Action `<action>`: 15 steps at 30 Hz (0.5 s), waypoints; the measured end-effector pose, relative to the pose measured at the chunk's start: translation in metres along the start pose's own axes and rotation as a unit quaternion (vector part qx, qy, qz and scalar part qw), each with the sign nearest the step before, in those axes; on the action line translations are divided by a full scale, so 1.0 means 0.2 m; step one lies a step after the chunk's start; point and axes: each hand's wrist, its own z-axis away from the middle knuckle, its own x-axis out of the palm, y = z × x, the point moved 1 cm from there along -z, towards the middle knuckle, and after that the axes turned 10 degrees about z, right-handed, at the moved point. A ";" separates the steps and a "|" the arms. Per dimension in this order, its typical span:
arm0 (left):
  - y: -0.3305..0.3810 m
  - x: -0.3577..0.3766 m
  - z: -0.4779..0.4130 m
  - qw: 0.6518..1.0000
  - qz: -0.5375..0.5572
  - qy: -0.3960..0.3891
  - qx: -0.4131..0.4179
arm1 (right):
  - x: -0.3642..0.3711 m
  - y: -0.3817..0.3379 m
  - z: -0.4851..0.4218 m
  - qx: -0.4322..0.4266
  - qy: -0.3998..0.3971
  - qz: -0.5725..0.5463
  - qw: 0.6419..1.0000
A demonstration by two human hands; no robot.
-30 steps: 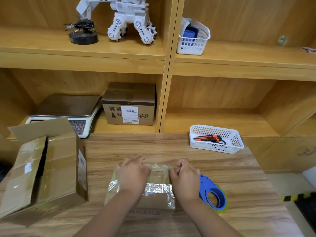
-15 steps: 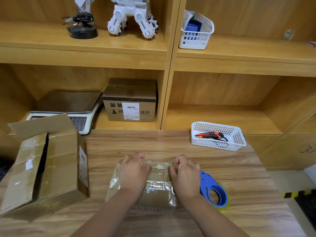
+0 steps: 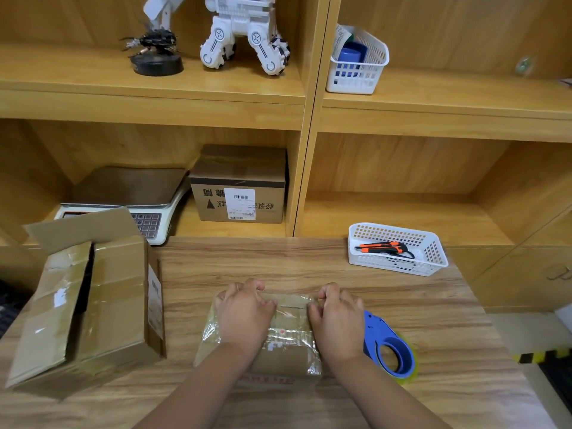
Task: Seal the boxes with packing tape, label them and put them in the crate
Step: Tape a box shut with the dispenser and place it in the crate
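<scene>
Box (image 3: pixel 288 339): sits at the bench's (image 3: pixel 278 264) near edge, about midway along it. Its top is glossy and wrinkled with clear tape.

Left hand (image 3: pixel 244 317): clenched over the box's far left top edge, gripping it and bearing down.

Right hand (image 3: pixel 337 323): fingers curled tight at the far right top edge. It seems to pinch the tape end there, but I cannot see the fingertips.

Step, as I judge it: bedding the tape down over the top seam and round the far edge.

Doing it well: I would pin the box with the left hand so it cannot skate on the wood. The right hand should draw the tape taut before pressing. Then I would rub flat from the seam's middle outward, driving the wrinkles and air to the edges, and fold the loose end firmly down the far wall.

Risk: slack tape creases and sticks to itself, and the seam may lift.

Dispenser (image 3: pixel 376 329): lies just right of the box by the right wrist, within easy reach for another strip.

Big box (image 3: pixel 114 298): at the left edge, flaps open. I cannot tell whether it serves as the crate.

Basket (image 3: pixel 399 267): at the far right corner, holding a cutter (image 3: pixel 383 247).

Labels: none visible on the bench.
</scene>
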 end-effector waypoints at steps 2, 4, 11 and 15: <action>0.00 0.00 0.00 1.000 0.006 0.001 -0.002 | -0.01 0.00 0.00 0.000 0.002 0.003 1.000; 0.00 0.00 0.00 1.000 0.006 0.000 -0.003 | -0.01 0.00 0.00 -0.002 0.005 0.006 1.000; 0.01 -0.01 0.00 1.000 -0.003 -0.011 -0.002 | -0.04 -0.01 0.00 -0.014 0.016 0.010 1.000; 0.02 -0.01 -0.01 1.000 -0.020 -0.015 -0.004 | -0.04 -0.02 -0.01 -0.019 0.016 0.021 0.999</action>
